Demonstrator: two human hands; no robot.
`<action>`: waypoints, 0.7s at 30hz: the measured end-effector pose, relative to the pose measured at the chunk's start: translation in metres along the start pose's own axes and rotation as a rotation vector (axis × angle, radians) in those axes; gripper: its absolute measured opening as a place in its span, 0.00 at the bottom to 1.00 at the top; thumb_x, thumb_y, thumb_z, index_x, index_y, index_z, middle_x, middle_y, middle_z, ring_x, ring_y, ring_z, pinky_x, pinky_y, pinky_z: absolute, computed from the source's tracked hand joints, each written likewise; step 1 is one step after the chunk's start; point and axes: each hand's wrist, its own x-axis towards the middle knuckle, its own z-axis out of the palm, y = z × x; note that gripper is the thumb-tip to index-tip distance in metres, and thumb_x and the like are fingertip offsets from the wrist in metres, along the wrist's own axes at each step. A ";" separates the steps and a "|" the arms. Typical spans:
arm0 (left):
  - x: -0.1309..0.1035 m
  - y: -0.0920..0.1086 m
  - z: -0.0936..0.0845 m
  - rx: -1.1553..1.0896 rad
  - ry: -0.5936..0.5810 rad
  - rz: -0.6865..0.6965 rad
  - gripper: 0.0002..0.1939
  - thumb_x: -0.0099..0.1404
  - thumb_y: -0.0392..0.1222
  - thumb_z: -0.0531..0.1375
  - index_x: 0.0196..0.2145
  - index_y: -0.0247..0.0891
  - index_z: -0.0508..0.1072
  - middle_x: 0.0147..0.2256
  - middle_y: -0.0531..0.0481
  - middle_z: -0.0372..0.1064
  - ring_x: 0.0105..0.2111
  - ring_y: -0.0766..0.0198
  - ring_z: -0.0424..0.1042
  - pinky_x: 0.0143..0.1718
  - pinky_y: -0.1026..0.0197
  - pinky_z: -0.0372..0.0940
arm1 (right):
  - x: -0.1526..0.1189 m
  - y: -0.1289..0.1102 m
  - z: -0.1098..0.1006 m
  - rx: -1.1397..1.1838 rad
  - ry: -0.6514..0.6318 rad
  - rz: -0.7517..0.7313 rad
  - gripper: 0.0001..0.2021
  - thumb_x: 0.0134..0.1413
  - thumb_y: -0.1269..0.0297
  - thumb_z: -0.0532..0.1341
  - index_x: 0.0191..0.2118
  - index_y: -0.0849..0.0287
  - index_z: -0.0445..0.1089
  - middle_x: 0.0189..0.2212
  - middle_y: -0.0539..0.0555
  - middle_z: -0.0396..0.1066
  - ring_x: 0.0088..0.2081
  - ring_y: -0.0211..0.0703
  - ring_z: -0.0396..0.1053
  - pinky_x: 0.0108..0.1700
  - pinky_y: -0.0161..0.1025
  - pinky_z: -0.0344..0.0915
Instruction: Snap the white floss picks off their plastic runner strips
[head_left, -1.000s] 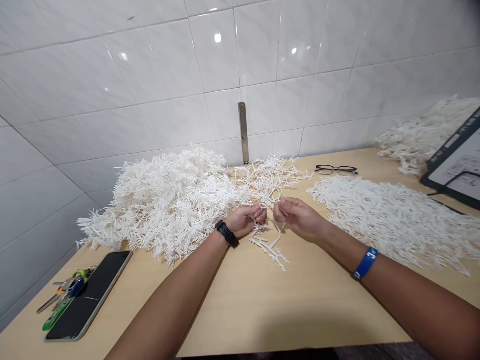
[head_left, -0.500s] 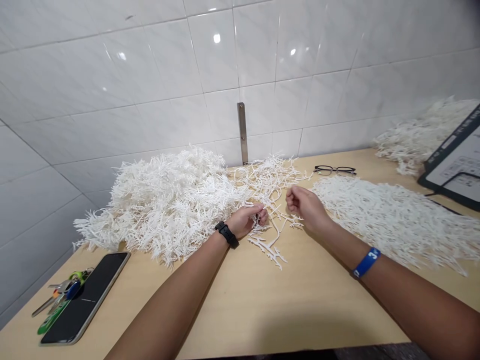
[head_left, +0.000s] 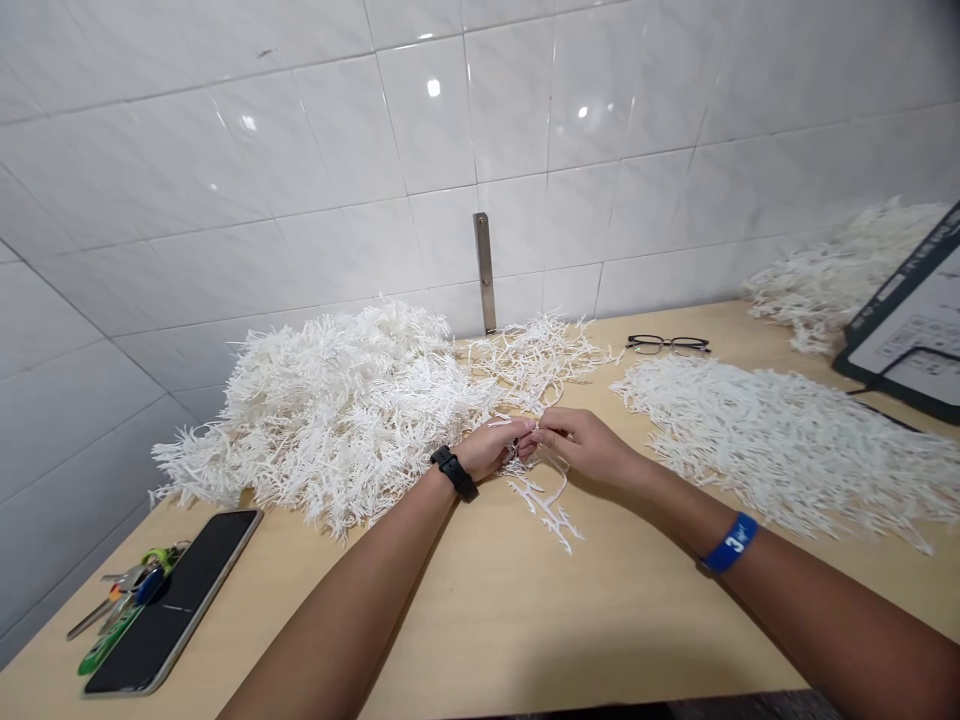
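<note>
My left hand (head_left: pixel 491 447), with a black band at its wrist, is closed on a white branched plastic piece (head_left: pixel 545 512). Part of that piece hangs below the fingers and spreads over the table. My right hand (head_left: pixel 589 443), a blue band on its wrist, meets the left one with thumb and fingers pinched on the same piece. The fingertips hide the exact spot they grip. A tall heap of white branched pieces (head_left: pixel 337 400) rises just left of my left hand. Behind both hands lies a smaller loose tangle of thin white branches (head_left: pixel 544 355).
Right of my hands spreads a flat pile of small white pieces (head_left: pixel 780 440). Glasses (head_left: pixel 667 344) lie behind it. A dark-framed board (head_left: pixel 915 330) leans at far right, near another white pile (head_left: pixel 847 270). A phone (head_left: pixel 176 605) and keys (head_left: pixel 124 590) lie front left.
My right hand has moved left and toward me, from apart to meeting the left hand at the white piece. My left hand has stayed nearly in place.
</note>
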 end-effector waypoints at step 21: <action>0.000 0.007 -0.011 -0.156 0.042 0.124 0.23 0.62 0.49 0.61 0.18 0.38 0.54 0.20 0.56 0.45 0.21 0.70 0.47 0.25 0.63 0.50 | -0.005 0.008 -0.002 0.776 -0.073 0.195 0.19 0.54 0.48 0.63 0.25 0.59 0.65 0.26 0.51 0.66 0.29 0.39 0.62 0.34 0.39 0.61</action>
